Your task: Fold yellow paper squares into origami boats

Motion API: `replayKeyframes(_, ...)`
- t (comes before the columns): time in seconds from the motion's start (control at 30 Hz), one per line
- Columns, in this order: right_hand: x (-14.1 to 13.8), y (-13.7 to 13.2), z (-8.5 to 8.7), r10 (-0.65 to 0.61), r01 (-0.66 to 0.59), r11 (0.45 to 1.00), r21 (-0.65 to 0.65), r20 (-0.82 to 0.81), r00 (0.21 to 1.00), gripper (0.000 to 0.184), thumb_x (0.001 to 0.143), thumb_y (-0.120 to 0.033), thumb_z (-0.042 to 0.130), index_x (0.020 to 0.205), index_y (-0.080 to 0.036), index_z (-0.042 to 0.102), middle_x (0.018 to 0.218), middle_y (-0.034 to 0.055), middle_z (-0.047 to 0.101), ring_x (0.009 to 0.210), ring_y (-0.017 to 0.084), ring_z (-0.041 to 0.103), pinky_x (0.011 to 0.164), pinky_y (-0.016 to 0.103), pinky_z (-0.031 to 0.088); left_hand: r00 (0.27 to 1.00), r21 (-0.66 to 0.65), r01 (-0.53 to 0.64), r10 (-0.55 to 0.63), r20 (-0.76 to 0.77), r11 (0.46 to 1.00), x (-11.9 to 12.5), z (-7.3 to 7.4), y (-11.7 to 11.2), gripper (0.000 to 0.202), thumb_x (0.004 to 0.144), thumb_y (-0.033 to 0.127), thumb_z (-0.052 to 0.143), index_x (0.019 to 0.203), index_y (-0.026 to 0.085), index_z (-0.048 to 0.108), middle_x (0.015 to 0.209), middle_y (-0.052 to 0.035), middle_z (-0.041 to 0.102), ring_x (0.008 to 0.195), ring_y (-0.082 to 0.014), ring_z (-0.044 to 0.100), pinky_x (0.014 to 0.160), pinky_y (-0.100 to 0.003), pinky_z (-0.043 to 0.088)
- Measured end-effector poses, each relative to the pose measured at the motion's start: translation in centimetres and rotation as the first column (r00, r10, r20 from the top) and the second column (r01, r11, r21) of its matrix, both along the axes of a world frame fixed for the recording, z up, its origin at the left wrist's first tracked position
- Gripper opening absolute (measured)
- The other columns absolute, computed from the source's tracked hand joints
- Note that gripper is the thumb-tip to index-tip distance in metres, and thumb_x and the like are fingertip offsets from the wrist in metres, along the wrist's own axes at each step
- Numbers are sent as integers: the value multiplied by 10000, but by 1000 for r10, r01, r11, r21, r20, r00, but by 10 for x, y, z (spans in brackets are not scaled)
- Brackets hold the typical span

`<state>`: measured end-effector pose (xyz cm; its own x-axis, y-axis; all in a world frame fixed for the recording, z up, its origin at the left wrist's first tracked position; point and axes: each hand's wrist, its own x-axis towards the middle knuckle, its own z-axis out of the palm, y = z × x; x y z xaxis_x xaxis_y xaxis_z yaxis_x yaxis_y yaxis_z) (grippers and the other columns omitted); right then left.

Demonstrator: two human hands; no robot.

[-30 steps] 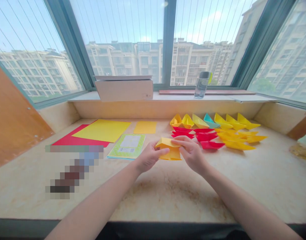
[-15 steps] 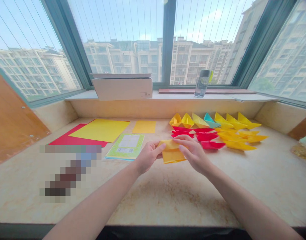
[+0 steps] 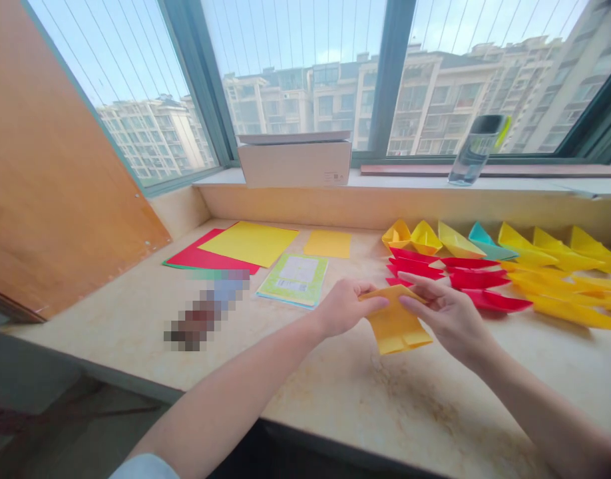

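Observation:
Both of my hands hold a folded orange-yellow paper (image 3: 395,322) just above the marble table (image 3: 335,392). My left hand (image 3: 345,307) pinches its upper left corner with thumb and fingers closed. My right hand (image 3: 448,316) grips its right side, fingers stretched along the top fold. Behind the hands lie rows of folded paper boats: red boats (image 3: 435,269), yellow boats (image 3: 560,266) and one teal boat (image 3: 482,236).
Flat sheets lie at the left: a red sheet (image 3: 196,256), a yellow sheet (image 3: 250,241), a small orange sheet (image 3: 328,243) and a green booklet (image 3: 294,279). A white box (image 3: 295,163) and a water bottle (image 3: 475,158) stand on the window sill. A wooden panel (image 3: 60,199) is at the left.
The camera has swung left, so everything sits further right in view. The folded paper has tilted, its lower end now hanging down toward the table between my hands.

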<state>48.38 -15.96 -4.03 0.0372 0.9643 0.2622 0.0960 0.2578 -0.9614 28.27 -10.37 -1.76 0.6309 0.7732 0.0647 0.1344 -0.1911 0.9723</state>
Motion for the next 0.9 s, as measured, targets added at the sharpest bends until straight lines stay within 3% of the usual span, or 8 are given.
replayKeyframes(0.13, 12, 0, 1, 51, -36, 990, -136, 111, 992, 343, 795, -439, 747, 1054, -214, 754, 981, 87, 759, 889, 275, 718, 757, 351, 610, 998, 100, 10, -4, -66, 995, -3, 0, 2, 314, 809, 438, 675, 889, 139, 730, 838, -57, 704, 754, -166, 619, 631, -238, 448)
replayKeyframes(0.33, 17, -4, 0, 91, -39, 977, -209, 248, 964, 409, 823, -526, 682, 1086, -221, 752, 1046, 94, 749, 892, 297, 706, 752, 349, 592, 994, 81, 79, -73, -76, 994, -4, 0, 2, 375, 848, 475, 621, 938, 120, 702, 740, -42, 659, 616, -122, 587, 517, -203, 414)
replayKeyframes(0.43, 16, -5, -1, 131, -70, 973, -221, 275, 952, 422, 843, -535, 652, 1117, -227, 742, 1074, 96, 743, 889, 306, 707, 756, 372, 594, 988, 101, 132, -122, -98, 986, -4, -1, 1, 344, 867, 449, 607, 879, 117, 698, 650, -16, 614, 555, -101, 558, 485, -191, 395)
replayKeyframes(0.63, 17, -3, -6, -79, 110, 993, -42, 449, 890, 387, 853, -554, 621, 1034, -248, 775, 990, 72, 766, 877, 299, 715, 768, 381, 599, 988, 78, 119, -111, -104, 990, -2, -1, -2, 329, 846, 444, 631, 866, 122, 692, 648, -7, 602, 523, -100, 566, 467, -197, 436)
replayKeyframes(0.8, 20, 0, -10, -109, 76, 994, 82, 550, 828, 410, 849, -540, 611, 1056, -223, 768, 996, 85, 767, 882, 313, 719, 777, 409, 601, 990, 65, 71, -62, -128, 995, -2, 2, -4, 346, 854, 462, 610, 836, 124, 680, 654, -5, 593, 510, -100, 566, 451, -197, 429)
replayKeyframes(0.9, 16, -1, -10, -113, 67, 992, 103, 561, 820, 401, 830, -507, 647, 1084, -215, 753, 1034, 93, 758, 917, 322, 712, 780, 416, 601, 981, 183, 81, -45, -191, 980, -3, 3, -2, 343, 866, 455, 597, 805, 129, 683, 628, -3, 601, 521, -101, 551, 473, -202, 394)
